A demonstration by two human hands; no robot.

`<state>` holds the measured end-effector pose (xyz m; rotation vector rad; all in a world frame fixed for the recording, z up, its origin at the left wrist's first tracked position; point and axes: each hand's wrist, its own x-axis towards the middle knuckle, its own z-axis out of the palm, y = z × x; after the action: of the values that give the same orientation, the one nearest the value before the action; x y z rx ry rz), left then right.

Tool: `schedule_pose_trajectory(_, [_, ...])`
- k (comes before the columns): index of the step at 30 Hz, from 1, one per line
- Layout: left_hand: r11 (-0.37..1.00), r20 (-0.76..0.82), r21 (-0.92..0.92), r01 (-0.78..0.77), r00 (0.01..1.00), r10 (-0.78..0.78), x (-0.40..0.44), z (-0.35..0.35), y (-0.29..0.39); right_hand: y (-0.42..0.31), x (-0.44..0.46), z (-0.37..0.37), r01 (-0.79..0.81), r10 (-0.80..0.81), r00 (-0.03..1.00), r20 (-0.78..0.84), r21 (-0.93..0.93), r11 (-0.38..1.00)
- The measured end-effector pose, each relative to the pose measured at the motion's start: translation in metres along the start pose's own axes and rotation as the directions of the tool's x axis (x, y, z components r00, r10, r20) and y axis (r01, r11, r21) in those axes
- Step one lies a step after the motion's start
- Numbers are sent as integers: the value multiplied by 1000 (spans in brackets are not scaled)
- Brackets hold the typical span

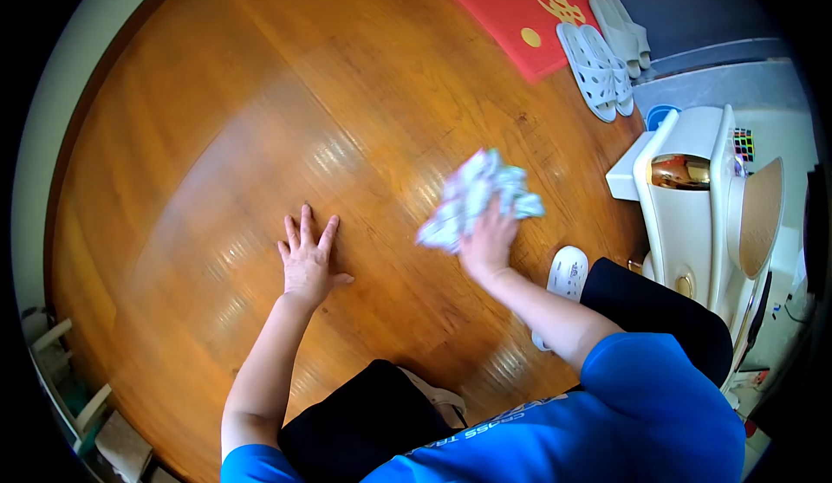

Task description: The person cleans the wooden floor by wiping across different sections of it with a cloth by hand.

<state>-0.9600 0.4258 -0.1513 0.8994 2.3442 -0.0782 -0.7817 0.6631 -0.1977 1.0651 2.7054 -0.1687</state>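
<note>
My left hand [308, 262] lies flat on the shiny brown wooden floor [373, 310], fingers spread and nothing in it. To its right, my right hand [490, 245] is on a crumpled, pale, multicoloured cloth [475, 190], gripping its near side. The cloth rests against the floor and looks slightly blurred. Part of the right fingers is hidden in its folds.
A red mat [511, 15] with gold characters lies at the top right. Beside it are perforated light slippers [598, 71] and a greyish pair [620, 32]. A cream cabinet [685, 214] stands at right. Chair legs [91, 407] show at lower left.
</note>
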Motion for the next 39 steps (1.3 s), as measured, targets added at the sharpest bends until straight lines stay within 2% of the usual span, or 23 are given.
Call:
schedule_pose_trajectory(1, [1000,1,-4,13,1000,-13,-1,0,0,-26,-7,-4,174,-172,985,-28,63,983])
schedule_pose_trajectory(3, [1000,-7,18,-9,1000,9,-1,0,-2,-72,-12,-16,390,-420,896,145,198,900])
schedule_pose_trajectory(4, [999,-12,47,-13,1000,14,0,1,-4,-87,-7,-17,403,-434,890,141,205,892])
schedule_pose_trajectory(6, [998,-13,58,-20,1000,21,-1,5,-13,-111,15,-17,537,-563,806,183,176,825])
schedule_pose_trajectory(9, [999,-79,27,43,996,-40,-8,2,-26,-115,46,-16,590,-604,793,77,149,794])
schedule_pose_trajectory(10, [996,-97,3,85,992,-84,-9,-1,-32,-111,47,-24,591,-612,785,100,177,787])
schedule_pose_trajectory(15, [960,-144,-131,249,953,-267,-9,-9,-69,-85,22,-15,592,-605,796,7,196,782])
schedule_pose_trajectory(18, [944,-204,-180,278,928,-312,-2,-12,-87,-93,14,-17,562,-577,815,55,168,810])
schedule_pose_trajectory(21, [927,-141,-225,301,931,-337,0,-10,-88,-96,12,-27,557,-570,818,82,139,819])
schedule_pose_trajectory(24, [927,-101,-231,295,941,-324,-2,-18,-86,-99,14,-29,568,-565,792,232,59,821])
schedule_pose_trajectory(25, [926,-99,-245,286,943,-317,-3,-18,-88,-101,14,-29,573,-568,793,222,46,818])
schedule_pose_trajectory(27, [913,-123,-307,269,940,-319,0,-12,-91,-107,13,-28,566,-520,798,305,-86,820])
schedule_pose_trajectory(35, [919,-5,-276,282,955,-295,-3,-24,-92,-121,30,-34,562,-443,761,473,-140,815])
schedule_pose_trajectory(37, [921,25,-251,298,953,-301,-1,-28,-91,-122,47,-39,580,-474,763,439,-144,801])
schedule_pose_trajectory(39, [922,26,-242,304,951,-307,1,-27,-90,-118,96,-41,809,-749,580,321,-122,575])
